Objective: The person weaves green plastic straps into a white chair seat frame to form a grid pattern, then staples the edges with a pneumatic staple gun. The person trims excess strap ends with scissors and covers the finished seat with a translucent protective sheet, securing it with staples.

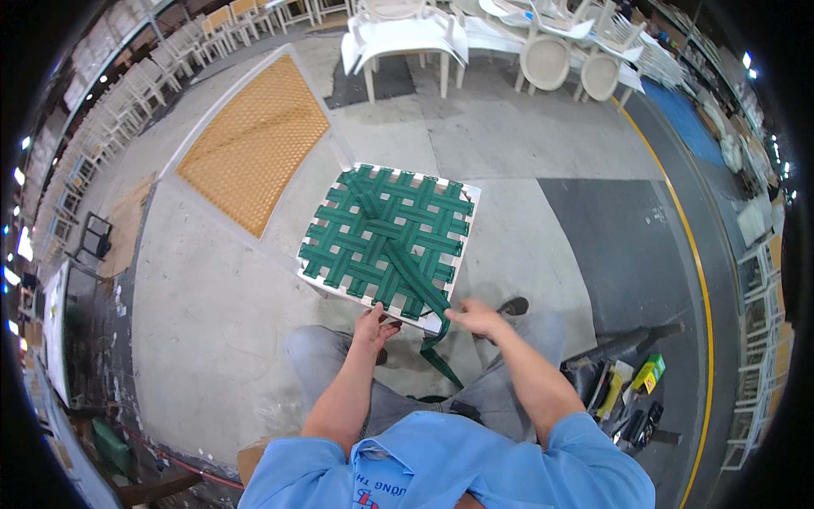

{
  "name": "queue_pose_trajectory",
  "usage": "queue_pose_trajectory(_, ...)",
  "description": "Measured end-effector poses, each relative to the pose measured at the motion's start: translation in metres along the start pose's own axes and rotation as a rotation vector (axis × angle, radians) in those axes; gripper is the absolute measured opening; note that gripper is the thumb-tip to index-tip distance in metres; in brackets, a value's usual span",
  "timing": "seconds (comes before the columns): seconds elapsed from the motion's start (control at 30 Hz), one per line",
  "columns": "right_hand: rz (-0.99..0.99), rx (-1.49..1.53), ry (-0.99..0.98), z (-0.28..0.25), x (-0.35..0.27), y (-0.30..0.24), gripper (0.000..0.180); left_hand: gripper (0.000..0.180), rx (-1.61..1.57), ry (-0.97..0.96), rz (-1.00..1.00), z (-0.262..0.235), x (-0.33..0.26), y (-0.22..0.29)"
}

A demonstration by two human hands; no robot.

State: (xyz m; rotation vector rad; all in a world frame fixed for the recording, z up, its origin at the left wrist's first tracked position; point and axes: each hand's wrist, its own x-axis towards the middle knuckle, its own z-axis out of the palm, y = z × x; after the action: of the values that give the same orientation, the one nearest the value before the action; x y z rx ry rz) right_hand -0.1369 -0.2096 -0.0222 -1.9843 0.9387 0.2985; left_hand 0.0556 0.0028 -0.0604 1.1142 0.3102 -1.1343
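Green-webbed chair seat (414,233) directly ahead of both hands, near edge right at the fingers. Across the top, loose green webbing strap (415,276): long axis diagonal, from the far left of the seat toward the right hand (477,319), then over the near edge by the right corner, free end hanging below, between the hands. Key relation: strap line running to the right fingertips; right hand clearly nearer, left hand (371,327) off to the other side along the same near edge.

Right hand: fingers drawn together where the strap bends; pinch judged likely, cannot confirm. Left hand: thumb up at the near rim, fingers curled beneath; cannot tell whether gripping.

Ahead and to the left of the left hand, well apart: tan cane-pattern backrest panel (254,144). Judged: right hand better placed for the strap, left for steadying the rim.
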Motion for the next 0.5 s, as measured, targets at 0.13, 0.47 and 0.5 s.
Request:
queue_pose_trajectory(0.13, 0.024, -0.028, -0.028, 0.04, 0.012, -0.009, 0.069, 0.044, -0.039, 0.091, 0.236, 0.01, -0.025, -0.018)
queue_pose_trajectory(0.47, -0.06, 0.247, -0.503, 0.033, -0.109, 0.034, 0.051, 0.055, 0.155, -0.345, -0.151, 0.035, -0.062, -0.062)
queue_pose_trajectory(0.5, -0.082, 0.184, -0.488, 0.029, -0.127, 0.039, 0.051, 0.056, 0.087, -0.389, -0.176, 0.046, -0.063, -0.066)
